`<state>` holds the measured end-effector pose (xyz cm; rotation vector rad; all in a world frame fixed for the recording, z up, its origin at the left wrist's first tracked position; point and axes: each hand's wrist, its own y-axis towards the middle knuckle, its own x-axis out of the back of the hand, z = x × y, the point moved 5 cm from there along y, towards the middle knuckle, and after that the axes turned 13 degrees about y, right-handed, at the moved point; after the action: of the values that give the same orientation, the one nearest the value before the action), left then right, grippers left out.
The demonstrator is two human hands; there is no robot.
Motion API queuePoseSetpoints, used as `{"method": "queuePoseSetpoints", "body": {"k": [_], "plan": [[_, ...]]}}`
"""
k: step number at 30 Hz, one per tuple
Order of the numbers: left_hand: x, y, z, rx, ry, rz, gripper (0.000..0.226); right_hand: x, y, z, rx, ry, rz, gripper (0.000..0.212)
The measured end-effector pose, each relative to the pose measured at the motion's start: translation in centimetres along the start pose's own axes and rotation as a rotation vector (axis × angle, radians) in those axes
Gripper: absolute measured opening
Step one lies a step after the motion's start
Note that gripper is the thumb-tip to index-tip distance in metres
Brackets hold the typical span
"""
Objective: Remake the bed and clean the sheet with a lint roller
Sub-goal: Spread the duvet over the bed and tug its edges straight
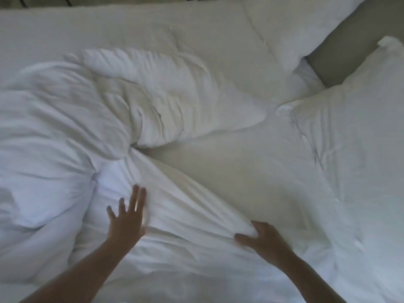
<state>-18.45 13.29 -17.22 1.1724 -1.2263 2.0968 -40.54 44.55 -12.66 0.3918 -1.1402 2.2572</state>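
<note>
A head-worn camera looks down on a bed dressed entirely in white cloth, soft and matte, in dim light.

A thick, puffy duvet (65,132) lies bunched across the left half of the frame, heaped in rounded folds and deep creases. One broad flap of it folds over toward the centre and ends in a blunt corner. Another ridge of it runs diagonally from the middle of the frame down to the lower centre.

The sheet (229,167) shows as a smooth, flat, slightly cream band from the top of the frame through the centre, with only faint wrinkles.

The left hand (127,217), at lower centre-left, is released: its fingers are straight and spread, palm down over the duvet. Motion blur softens the fingertips, and I cannot tell whether the palm presses the cloth.

The right hand (260,237), at lower centre-right, is grasping the duvet edge, with fingers and thumb curled round a gathered ridge of fabric.

Both forearms are bare and enter from the bottom edge.

Two plump pillows sit on the right: one pillow (290,25) at the upper right, a second pillow (358,127) filling the right side, its case creased near a corner. Between them shows a grey-beige headboard (341,51), smooth and plain. A dark strip runs along the very top edge.
</note>
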Motion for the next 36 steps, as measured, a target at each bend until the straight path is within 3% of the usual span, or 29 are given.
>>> {"method": "queuePoseSetpoints", "body": {"k": [3,7,11,13,14,16,18,19,21,24,27,31,34,36], "plan": [[0.4,-2.2,-4.4,-0.135,-0.016,-0.141,0.147,-1.1,-0.5,-0.3,0.039,-0.067,0.053,0.074],[3.2,-3.6,-15.0,-0.437,0.02,-0.256,0.128,2.2,0.5,-4.4,0.069,-0.455,0.003,0.094],[4.5,-2.2,-23.6,-0.584,0.165,-0.321,0.107,7.6,1.1,-13.1,-0.131,-0.561,-0.012,0.076],[4.7,-0.4,-25.2,-0.543,0.198,-0.327,0.096,8.7,1.0,-15.5,-0.141,-0.454,-0.014,0.067],[5.0,0.6,-25.4,-0.506,0.195,-0.312,0.095,8.9,1.1,-16.3,-0.142,-0.36,-0.04,0.072],[5.8,2.6,-24.4,-0.377,0.191,-0.237,0.094,9.1,1.1,-17.5,-0.171,-0.23,-0.119,0.101],[6.0,4.4,-22.5,-0.286,0.161,-0.161,0.098,9.4,1.5,-19.1,-0.26,-0.301,-0.168,0.118],[5.9,5.2,-21.3,-0.274,0.137,-0.117,0.101,9.6,1.5,-20.0,-0.311,-0.339,-0.174,0.113],[5.0,5.9,-19.2,-0.276,0.105,-0.024,0.097,10.0,1.4,-21.5,-0.384,-0.331,-0.131,0.084],[3.7,4.9,-17.6,-0.259,0.167,-0.019,0.088,11.2,1.6,-20.7,-0.271,-0.401,-0.136,0.05],[1.8,3.1,-17.9,-0.24,0.033,-0.035,0.091,15.2,2.3,-18.6,-0.129,-0.486,-0.315,0.037],[0.4,-0.6,-17.7,-0.11,-0.225,-0.104,0.072,16.1,3.8,-17.2,-0.162,-0.571,-0.406,0.025],[-2.7,-5.6,-16.4,-0.033,-0.218,-0.112,0.067,12.7,4.0,-17.1,-0.334,-0.663,-0.345,0.051],[-5.4,-9.0,-15.0,-0.024,-0.123,-0.12,0.071,9.7,3.5,-16.0,-0.294,-0.739,-0.33,0.08]]}}
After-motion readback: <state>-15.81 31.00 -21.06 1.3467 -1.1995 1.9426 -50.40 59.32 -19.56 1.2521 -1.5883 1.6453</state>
